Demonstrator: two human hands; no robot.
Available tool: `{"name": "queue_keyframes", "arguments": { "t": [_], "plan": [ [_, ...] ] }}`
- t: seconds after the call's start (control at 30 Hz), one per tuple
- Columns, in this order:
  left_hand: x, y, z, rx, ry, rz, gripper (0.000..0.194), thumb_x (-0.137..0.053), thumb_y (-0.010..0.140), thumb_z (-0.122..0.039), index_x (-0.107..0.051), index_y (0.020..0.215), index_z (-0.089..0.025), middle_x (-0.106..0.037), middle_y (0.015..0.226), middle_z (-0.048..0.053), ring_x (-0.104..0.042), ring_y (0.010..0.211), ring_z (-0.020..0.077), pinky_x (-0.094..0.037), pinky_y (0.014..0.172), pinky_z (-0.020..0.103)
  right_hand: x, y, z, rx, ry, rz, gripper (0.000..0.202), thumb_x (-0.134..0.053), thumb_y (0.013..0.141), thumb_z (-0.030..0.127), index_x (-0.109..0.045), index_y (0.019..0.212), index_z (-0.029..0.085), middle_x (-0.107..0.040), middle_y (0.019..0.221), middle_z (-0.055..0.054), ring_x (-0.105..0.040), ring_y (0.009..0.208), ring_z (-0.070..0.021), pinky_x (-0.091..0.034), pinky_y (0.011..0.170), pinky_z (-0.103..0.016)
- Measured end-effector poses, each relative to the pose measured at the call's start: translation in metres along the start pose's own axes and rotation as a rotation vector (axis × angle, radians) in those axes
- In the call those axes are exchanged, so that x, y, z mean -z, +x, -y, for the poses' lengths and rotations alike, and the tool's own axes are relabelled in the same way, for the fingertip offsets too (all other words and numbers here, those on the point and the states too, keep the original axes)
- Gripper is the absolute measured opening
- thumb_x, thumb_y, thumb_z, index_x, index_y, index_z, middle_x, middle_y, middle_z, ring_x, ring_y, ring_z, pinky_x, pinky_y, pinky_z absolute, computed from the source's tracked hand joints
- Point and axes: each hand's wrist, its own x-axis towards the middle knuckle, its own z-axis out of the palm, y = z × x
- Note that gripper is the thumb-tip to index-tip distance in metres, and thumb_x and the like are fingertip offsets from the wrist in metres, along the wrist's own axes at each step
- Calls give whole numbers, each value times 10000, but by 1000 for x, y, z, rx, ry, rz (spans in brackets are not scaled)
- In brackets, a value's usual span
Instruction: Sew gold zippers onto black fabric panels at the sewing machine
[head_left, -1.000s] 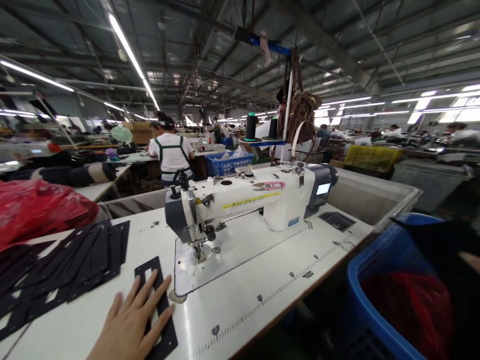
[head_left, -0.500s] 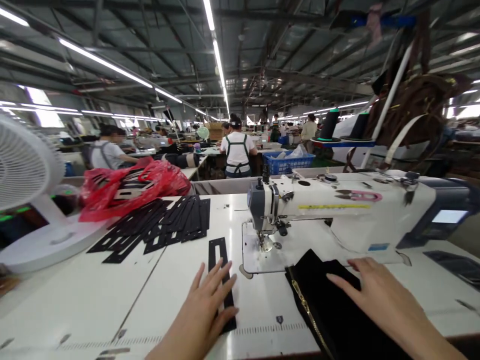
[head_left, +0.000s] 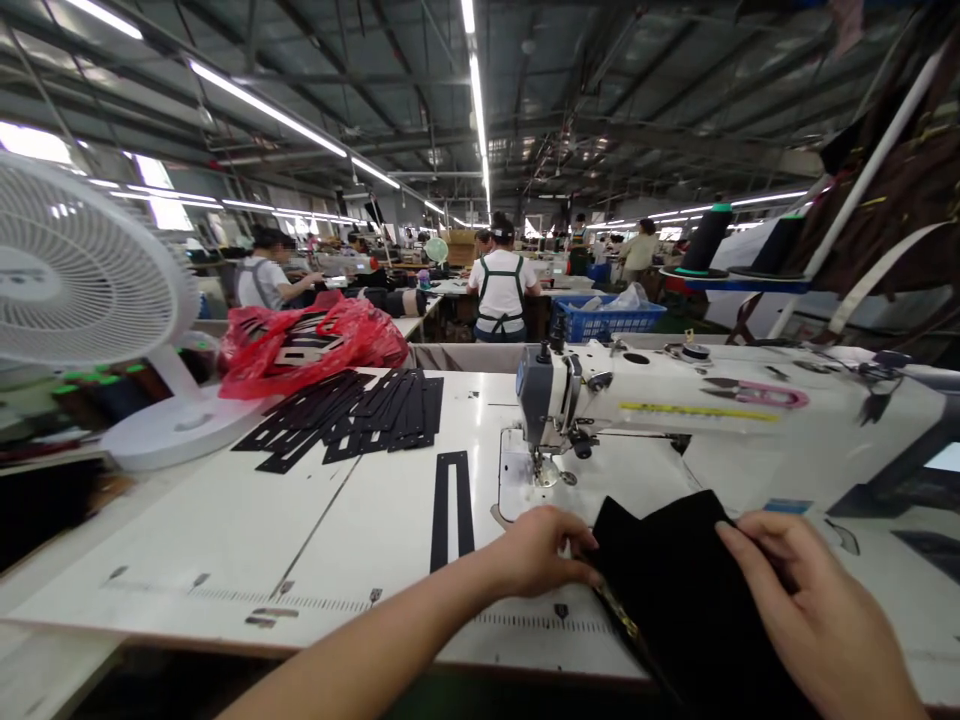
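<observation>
A black fabric piece [head_left: 675, 590] with a gold zipper [head_left: 619, 612] along its left side lies before the sewing machine [head_left: 652, 410], its upper edge raised a little. My left hand [head_left: 551, 552] pinches its left edge near the zipper. On the opposite side, my right hand [head_left: 799, 570] grips the upper right edge between thumb and fingers. Left of the needle area rests a black strip with a long slot [head_left: 442, 510], partly covered by my left forearm.
Several black slotted strips [head_left: 375, 410] lie piled beside a red plastic bag [head_left: 315, 345]. A white fan [head_left: 82, 270] stands at the left. Pink thread snips [head_left: 757, 393] rest on the machine arm. Thread cones [head_left: 705, 240] stand behind it. A person [head_left: 502, 285] sits ahead, beyond the table.
My left hand has left the slotted strip and moved right onto the fabric's zipper edge. My right hand has closed on the fabric's right edge. The view has shifted left.
</observation>
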Motion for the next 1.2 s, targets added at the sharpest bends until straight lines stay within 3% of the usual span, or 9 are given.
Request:
{"name": "queue_keyframes", "arguments": {
  "t": [0.17, 0.27, 0.37, 0.5, 0.6, 0.7, 0.8, 0.93, 1.2],
  "plan": [
    [19, -39, -45, -346, -310, 65, 195, -715, 749, -282, -679, 901, -165, -626, 1069, 67, -548, 1034, 213, -383, 947, 302, 40, 13, 54, -35, 82, -67, 399, -489, 731, 651, -511, 846, 270, -608, 586, -7, -570, 456, -181, -429, 408, -266],
    [18, -61, -55, -215, -547, 251, 352, -730, 720, -409, -668, 959, -158, -657, 908, 35, -578, 975, 221, -422, 895, 306, 43, 30, 73, 99, -45, -126, 393, -436, 783, 644, -496, 857, 263, -609, 603, -1, -578, 475, -180, -419, 439, -271],
    [8, -67, -36, 12, -591, 246, 327, -647, 781, -427, -648, 901, -122, -646, 775, 19, -613, 798, 188, -475, 737, 270, 15, 46, 62, 301, -247, -74, 385, -289, 892, 569, -462, 890, 225, -636, 726, -46, -618, 592, -195, -418, 537, -286],
    [5, -59, 6, 173, -145, 12, 195, -566, 810, -229, -597, 981, -142, -652, 917, 34, -608, 860, 181, -470, 757, 260, -53, 50, 15, 379, -327, 107, 455, -173, 937, 505, -481, 811, 194, -539, 531, -18, -537, 438, -184, -327, 437, -282],
    [15, -57, 24, 250, 28, -48, 285, -593, 771, -180, -584, 1057, -171, -647, 983, 56, -606, 902, 211, -462, 802, 304, -95, 43, -17, 395, -351, 190, 415, -237, 960, 446, -516, 833, 165, -518, 537, 12, -511, 442, -140, -329, 432, -255],
    [23, -58, 27, 261, 172, -48, 418, -651, 738, -203, -564, 1147, -214, -649, 986, 57, -614, 889, 241, -465, 792, 337, -113, 41, -34, 396, -355, 236, 335, -355, 953, 420, -534, 876, 147, -535, 614, 31, -499, 479, -101, -384, 474, -239],
    [27, -54, 21, 215, 304, -68, 516, -678, 732, -210, -521, 1224, -214, -651, 924, 57, -618, 832, 259, -467, 756, 362, -112, 43, -38, 417, -334, 254, 252, -405, 938, 355, -537, 906, 142, -590, 755, -25, -562, 629, -137, -442, 575, -280],
    [28, -37, 12, 45, 447, -126, 284, -545, 842, -136, -608, 1110, -203, -595, 1054, 79, -553, 993, 252, -397, 867, 365, -96, 37, -25, 453, -287, 242, 224, -426, 913, 316, -548, 970, 137, -582, 997, -136, -543, 929, -255, -430, 772, -394],
    [17, 8, 19, -345, 532, 59, 118, -655, 816, -210, -679, 930, -225, -611, 975, 19, -559, 935, 199, -315, 900, 352, -65, -30, -1, 453, -180, 473, 141, -614, 819, 336, -557, 795, 210, -572, 800, -24, -556, 743, -197, -435, 650, -345]
  ]
}}
